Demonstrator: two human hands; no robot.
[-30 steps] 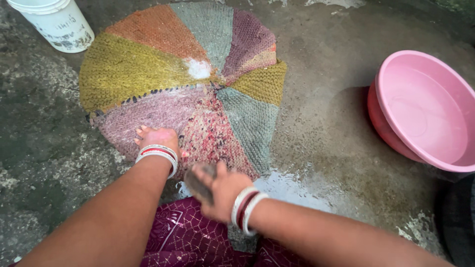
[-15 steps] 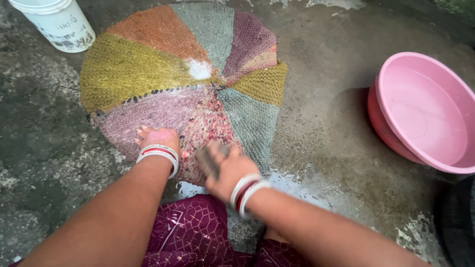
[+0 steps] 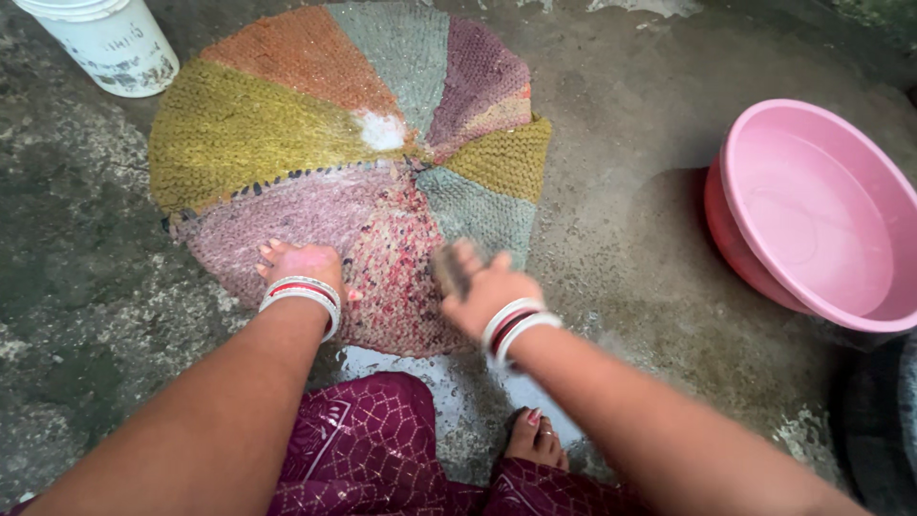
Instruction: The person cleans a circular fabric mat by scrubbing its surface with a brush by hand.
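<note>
counts as seen: one round knitted mat [image 3: 353, 162] is laid on the floor [image 3: 621, 239], made of roughly nine coloured wedges. one brush [image 3: 449, 269] is seen, blurred. one white bucket [image 3: 100, 43] is cut off at the top left corner. two basins are stacked: one pink basin [image 3: 821, 210] in one red basin [image 3: 731, 244]. two hands are counted: left hand [image 3: 301, 263], right hand [image 3: 487, 287]. one bare foot [image 3: 533, 438] is visible.
</note>
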